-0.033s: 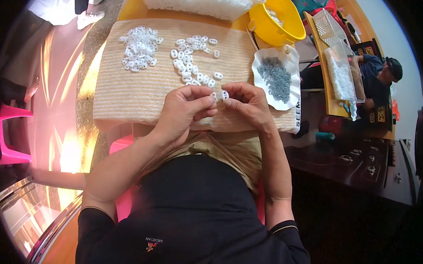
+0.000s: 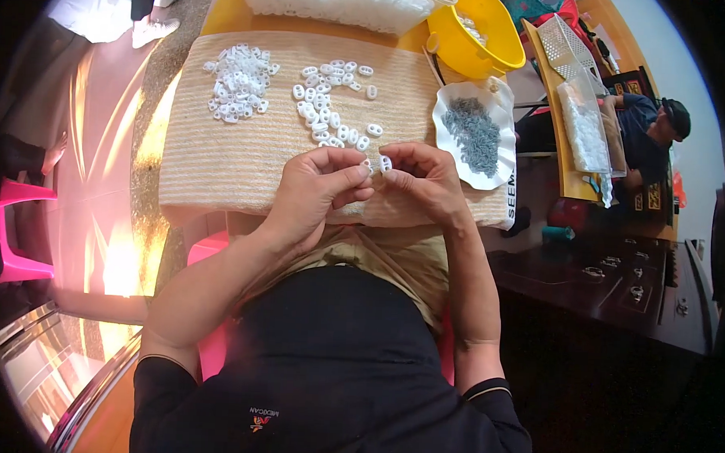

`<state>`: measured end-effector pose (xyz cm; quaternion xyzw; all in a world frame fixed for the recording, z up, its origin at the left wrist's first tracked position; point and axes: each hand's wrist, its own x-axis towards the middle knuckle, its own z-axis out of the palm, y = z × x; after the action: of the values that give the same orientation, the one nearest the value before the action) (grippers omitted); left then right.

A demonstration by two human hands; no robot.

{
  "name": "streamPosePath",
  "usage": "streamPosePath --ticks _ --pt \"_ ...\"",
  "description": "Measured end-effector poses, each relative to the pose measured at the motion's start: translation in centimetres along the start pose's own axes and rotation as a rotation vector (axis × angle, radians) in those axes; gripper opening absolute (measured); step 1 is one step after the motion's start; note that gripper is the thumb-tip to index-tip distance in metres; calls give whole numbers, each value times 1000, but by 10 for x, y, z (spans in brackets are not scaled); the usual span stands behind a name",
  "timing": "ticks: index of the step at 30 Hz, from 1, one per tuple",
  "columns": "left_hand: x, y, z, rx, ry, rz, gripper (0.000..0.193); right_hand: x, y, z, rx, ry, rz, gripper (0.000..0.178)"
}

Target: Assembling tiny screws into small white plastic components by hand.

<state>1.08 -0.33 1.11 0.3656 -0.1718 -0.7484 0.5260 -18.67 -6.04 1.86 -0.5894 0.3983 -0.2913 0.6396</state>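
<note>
Above the near edge of a striped beige cloth [image 2: 221,170], my two hands face each other, close together. My left hand [image 2: 316,189] pinches a small white plastic piece [image 2: 368,164] between thumb and fingertips. A white oval plastic piece with two holes [image 2: 385,163] is gripped in my right hand [image 2: 429,182]. The two pieces are a narrow gap apart. Just beyond lie several loose white two-holed ovals [image 2: 325,117]. A heap of smaller white plastic parts [image 2: 240,82] is at the far left. Tiny dark grey parts [image 2: 472,134] fill a white wavy-rimmed plate [image 2: 492,180] on the right.
Along the far edge stand a clear bin of white parts [image 2: 346,14] and a yellow tub [image 2: 453,46]. On the right, another person [image 2: 649,141] is at a table with a clear box of white parts [image 2: 581,130]. A pink stool [image 2: 19,238] is at left.
</note>
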Motion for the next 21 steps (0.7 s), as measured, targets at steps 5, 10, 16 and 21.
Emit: streamPosePath --ticks 5,10,16,21 --pt "1 -1 0 3 10 -16 15 0 2 1 46 -1 31 31" --pt "1 -1 0 14 23 -42 16 0 3 1 102 -14 5 31" --pt "0 0 1 13 28 -47 16 2 10 -2 126 -31 16 31" --pt "0 2 2 22 28 -55 16 2 9 -4 123 -37 33 31"
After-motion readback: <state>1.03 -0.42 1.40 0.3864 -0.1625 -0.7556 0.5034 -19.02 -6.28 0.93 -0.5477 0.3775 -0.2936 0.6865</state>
